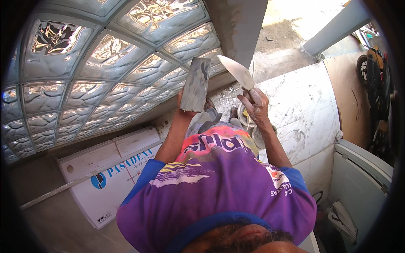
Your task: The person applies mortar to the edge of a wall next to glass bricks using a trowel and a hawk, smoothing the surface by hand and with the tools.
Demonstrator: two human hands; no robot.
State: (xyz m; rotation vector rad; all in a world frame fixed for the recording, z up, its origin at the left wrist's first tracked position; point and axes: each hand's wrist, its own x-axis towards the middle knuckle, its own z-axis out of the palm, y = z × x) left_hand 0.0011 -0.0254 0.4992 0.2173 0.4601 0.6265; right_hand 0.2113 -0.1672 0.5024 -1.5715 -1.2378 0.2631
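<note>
My left hand grips a narrow rectangular float, its face smeared with grey mortar, held up in front of the glass block wall. To the right, my right hand is closed round the handle of a trowel. The trowel's pale, rounded blade points up and left toward the float, with a gap between them. Most of the trowel handle is hidden by my fingers. Below my right hand stands a bucket, partly covered by my arm.
White floor tiles, dusty and smudged, lie to the right. White chips litter the floor by the wall. Flat tile cartons lie at the left under a long thin strip. A grey chest-like box stands at the lower right.
</note>
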